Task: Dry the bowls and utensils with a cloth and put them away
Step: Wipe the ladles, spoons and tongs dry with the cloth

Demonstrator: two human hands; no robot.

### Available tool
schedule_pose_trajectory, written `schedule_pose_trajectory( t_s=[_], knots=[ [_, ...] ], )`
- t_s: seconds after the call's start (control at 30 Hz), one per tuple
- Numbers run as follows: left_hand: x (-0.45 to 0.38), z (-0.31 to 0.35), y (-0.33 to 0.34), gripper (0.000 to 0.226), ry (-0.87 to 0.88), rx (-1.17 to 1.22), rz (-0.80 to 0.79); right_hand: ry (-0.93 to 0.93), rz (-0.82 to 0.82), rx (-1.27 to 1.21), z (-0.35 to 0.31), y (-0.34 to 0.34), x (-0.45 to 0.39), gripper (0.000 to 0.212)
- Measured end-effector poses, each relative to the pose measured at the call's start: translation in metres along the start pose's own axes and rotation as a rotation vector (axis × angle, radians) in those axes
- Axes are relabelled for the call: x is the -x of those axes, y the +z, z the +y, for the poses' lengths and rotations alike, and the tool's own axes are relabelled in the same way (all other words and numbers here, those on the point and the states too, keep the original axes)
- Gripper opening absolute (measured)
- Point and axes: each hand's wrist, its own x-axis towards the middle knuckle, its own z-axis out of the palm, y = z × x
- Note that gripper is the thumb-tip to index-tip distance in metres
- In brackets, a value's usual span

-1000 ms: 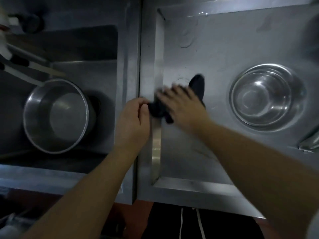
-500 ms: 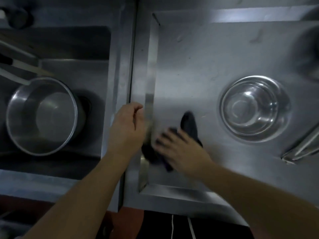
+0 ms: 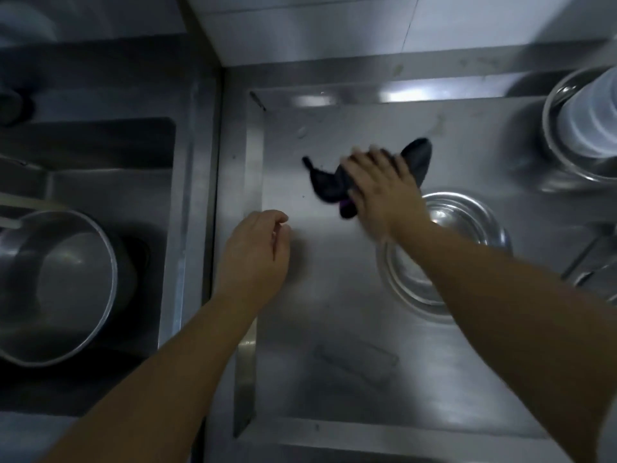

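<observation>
My right hand (image 3: 380, 192) presses flat on a dark cloth (image 3: 325, 182) lying on the steel draining tray (image 3: 334, 295); its fingers are spread over the cloth. Just right of and below that hand sits a steel bowl (image 3: 467, 228), partly hidden by my right forearm. My left hand (image 3: 255, 252) hovers at the tray's left side, fingers loosely curled, holding nothing. A large steel pot (image 3: 56, 282) stands in the sink basin on the left. Steel utensils (image 3: 591, 262) lie at the right edge.
At the back right stands another steel bowl (image 3: 561, 145) with a stack of clear plastic containers (image 3: 591, 118) in it. The sink basin (image 3: 110, 155) lies left of the tray's raised rim (image 3: 253, 195). A wall runs behind.
My right hand has slid the cloth away from the tray's left rim toward the back and right, near the bowl. My left hand has let go of the cloth and stayed on the left.
</observation>
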Motion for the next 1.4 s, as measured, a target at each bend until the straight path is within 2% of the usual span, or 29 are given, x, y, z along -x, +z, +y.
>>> schedule_pose_trajectory(
  t_s=[0.13, 0.17, 0.2, 0.23, 0.33, 0.37, 0.4, 0.43, 0.47, 0.5, 0.57, 0.6, 0.67, 0.77, 0.87, 0.93, 1.03, 1.13, 1.2, 1.33, 1.4],
  knots=[
    [-0.004, 0.013, 0.011, 0.027, 0.040, 0.004, 0.001, 0.521, 0.095, -0.071, 0.041, -0.012, -0.054, 0.059],
    [-0.005, 0.015, 0.013, 0.027, 0.039, -0.002, -0.003, 0.564, 0.116, -0.053, 0.029, -0.012, -0.057, 0.060],
    [-0.007, 0.016, 0.014, 0.027, 0.037, -0.014, -0.010, 0.494, 0.136, -0.006, 0.013, -0.008, -0.053, 0.059],
    [-0.009, 0.017, 0.014, 0.027, 0.039, -0.029, -0.022, 0.317, 0.136, 0.030, -0.005, -0.002, -0.043, 0.057],
    [-0.022, 0.017, 0.012, 0.022, 0.071, -0.055, -0.041, -0.397, -0.028, 0.000, -0.034, 0.014, 0.012, 0.052],
    [-0.026, 0.016, 0.009, 0.022, 0.073, -0.059, -0.039, -0.523, -0.056, -0.003, -0.022, 0.014, 0.018, 0.051],
    [-0.030, 0.013, 0.006, 0.023, 0.070, -0.063, -0.034, -0.545, -0.023, 0.012, -0.005, 0.012, 0.015, 0.049],
    [-0.033, 0.009, 0.003, 0.024, 0.066, -0.065, -0.028, -0.444, 0.017, 0.031, 0.013, 0.010, 0.006, 0.046],
    [-0.036, 0.006, 0.000, 0.026, 0.059, -0.060, -0.022, -0.232, 0.080, 0.043, 0.032, 0.007, -0.005, 0.043],
    [-0.038, 0.002, -0.002, 0.027, 0.048, -0.048, -0.012, 0.061, 0.155, 0.061, 0.049, 0.004, -0.018, 0.043],
    [-0.039, -0.003, -0.004, 0.028, 0.036, -0.020, 0.011, 0.656, 0.270, 0.067, 0.069, -0.005, -0.043, 0.057],
    [-0.039, -0.005, -0.004, 0.028, 0.035, -0.008, 0.018, 0.863, 0.304, 0.022, 0.068, -0.007, -0.057, 0.063],
    [-0.038, -0.009, -0.003, 0.028, 0.037, 0.014, 0.027, 1.049, 0.335, -0.063, 0.050, -0.006, -0.087, 0.066],
    [-0.034, -0.012, -0.005, 0.033, 0.048, 0.048, 0.045, 1.072, 0.378, -0.117, 0.003, -0.002, -0.134, 0.067],
    [-0.032, -0.015, -0.012, 0.037, 0.037, 0.067, 0.054, 0.919, 0.372, -0.121, -0.051, 0.010, -0.156, 0.068],
    [-0.032, -0.019, -0.019, 0.036, 0.021, 0.063, 0.070, 0.674, 0.318, -0.131, -0.081, 0.021, -0.158, 0.069],
    [-0.031, -0.026, -0.030, 0.026, 0.009, 0.063, 0.110, 0.251, 0.141, -0.159, -0.119, 0.036, -0.153, 0.071],
    [-0.028, -0.030, -0.039, 0.019, 0.007, 0.082, 0.126, 0.090, -0.005, -0.222, -0.131, 0.036, -0.142, 0.068],
    [-0.027, -0.031, -0.040, 0.019, 0.010, 0.090, 0.153, -0.013, -0.030, -0.200, -0.127, 0.033, -0.115, 0.063],
    [-0.022, -0.029, -0.031, 0.021, -0.010, 0.113, 0.173, -0.567, -0.139, -0.042, -0.106, 0.037, 0.014, 0.058],
    [-0.019, -0.027, -0.027, 0.024, -0.018, 0.114, 0.128, -0.762, -0.186, 0.004, -0.082, 0.035, 0.049, 0.055]
  ],
)
